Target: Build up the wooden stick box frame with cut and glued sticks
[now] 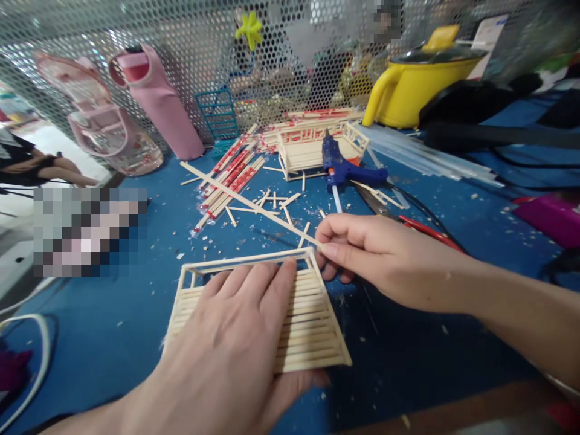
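My left hand lies over a small slatted frame of wooden sticks, fingers across its slats and thumb curled under the near edge. Between the thumb and fingers of my right hand is the end of a long chopstick. This stick slants away to the upper left, above the table, its pinched end close to the frame's far right corner. Just beyond my right hand, a blue hot glue gun with a clear glue stick in its rear leans by a second stick structure.
Short cut sticks and red-wrapped chopsticks lie on the blue table. A pink bottle and clear bottle stand back left. Back right are a yellow pot, clear glue sticks and red-handled pliers.
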Tool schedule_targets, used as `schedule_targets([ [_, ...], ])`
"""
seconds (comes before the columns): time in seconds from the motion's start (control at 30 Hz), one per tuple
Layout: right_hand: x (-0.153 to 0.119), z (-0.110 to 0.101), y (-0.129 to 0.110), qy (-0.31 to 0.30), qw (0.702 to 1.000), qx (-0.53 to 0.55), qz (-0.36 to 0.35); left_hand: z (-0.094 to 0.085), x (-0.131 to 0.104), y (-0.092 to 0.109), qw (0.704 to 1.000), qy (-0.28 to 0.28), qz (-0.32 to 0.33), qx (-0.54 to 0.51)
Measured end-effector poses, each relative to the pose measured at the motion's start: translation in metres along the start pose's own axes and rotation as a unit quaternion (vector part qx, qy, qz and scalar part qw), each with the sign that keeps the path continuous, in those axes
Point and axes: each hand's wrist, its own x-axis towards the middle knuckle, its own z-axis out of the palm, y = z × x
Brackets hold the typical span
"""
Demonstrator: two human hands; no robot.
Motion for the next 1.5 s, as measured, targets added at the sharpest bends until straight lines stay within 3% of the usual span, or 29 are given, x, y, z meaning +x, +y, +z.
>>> schedule_targets([
  [0.4,0.001,0.001,0.001,-0.006,1.0,0.007,0.008,-0.002,0.0,0.001,1.0,0.011,0.017,0.011],
  [0.53,0.003,0.0,0.002,0.026,1.0,-0.001,-0.003,-0.001,-0.003,0.0,0.998,0.035,0.023,0.047],
  [0.77,0.004,-0.01,0.003,0.161,0.964,-0.211,-0.005,0.005,-0.013,-0.008,0.98,0.114,0.005,0.163],
  [0.93,0.005,-0.005,0.008,0.175,0.931,-0.32,-0.018,0.011,-0.022,-0.01,0.966,0.152,0.02,0.207],
  [1.03,0.003,0.002,0.006,0.214,0.916,-0.334,-0.069,0.014,-0.026,-0.01,0.961,0.177,0.029,0.211],
  [1.1,-0.001,0.007,0.0,0.23,0.931,-0.268,-0.087,0.015,-0.027,-0.009,0.961,0.183,0.028,0.207],
  [1.13,-0.003,0.01,-0.003,0.209,0.953,-0.207,-0.077,0.015,-0.027,-0.009,0.961,0.184,0.025,0.206],
  [1.2,-0.006,0.016,-0.009,0.122,0.991,-0.047,-0.024,0.015,-0.027,-0.009,0.961,0.183,0.018,0.205],
  [1.23,-0.007,0.02,-0.01,0.074,0.997,0.031,0.001,0.015,-0.027,-0.009,0.961,0.185,0.016,0.204],
  [1.3,-0.006,0.026,-0.01,0.016,0.987,0.158,0.027,0.016,-0.027,-0.009,0.961,0.188,0.014,0.203],
  [1.5,-0.001,0.033,-0.005,-0.007,0.933,0.356,0.043,0.018,-0.026,-0.01,0.96,0.197,0.023,0.196],
])
